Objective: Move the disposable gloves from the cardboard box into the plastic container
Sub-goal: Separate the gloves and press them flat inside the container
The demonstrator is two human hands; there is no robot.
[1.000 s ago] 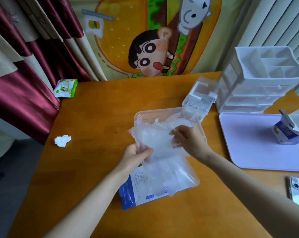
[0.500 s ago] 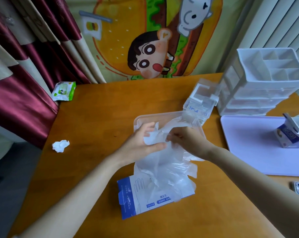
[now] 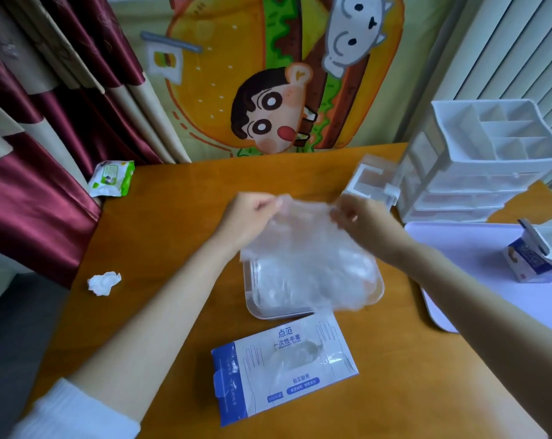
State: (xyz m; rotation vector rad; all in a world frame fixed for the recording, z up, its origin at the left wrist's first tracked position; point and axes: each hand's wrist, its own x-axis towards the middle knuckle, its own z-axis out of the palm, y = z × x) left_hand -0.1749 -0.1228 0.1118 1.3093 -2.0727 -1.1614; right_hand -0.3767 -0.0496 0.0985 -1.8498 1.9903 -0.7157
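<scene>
A stack of clear disposable gloves (image 3: 306, 248) hangs over the clear plastic container (image 3: 252, 299) in the middle of the wooden table. My left hand (image 3: 252, 213) pinches the stack's far left corner. My right hand (image 3: 360, 217) pinches its far right corner. The gloves drape down into the container and hide most of it. The blue and white cardboard glove box (image 3: 284, 365) lies flat in front of the container, with some clear plastic showing in its opening.
The container's clear lid (image 3: 373, 182) lies behind, beside a white drawer organiser (image 3: 483, 166). A lilac tray (image 3: 477, 258) at the right holds a small carton (image 3: 537, 251). A crumpled tissue (image 3: 103, 282) and a wet-wipes pack (image 3: 111, 179) lie at the left.
Both hands have lifted the glove stack off the cardboard box and carried it away from me, over the container. The box now lies uncovered.
</scene>
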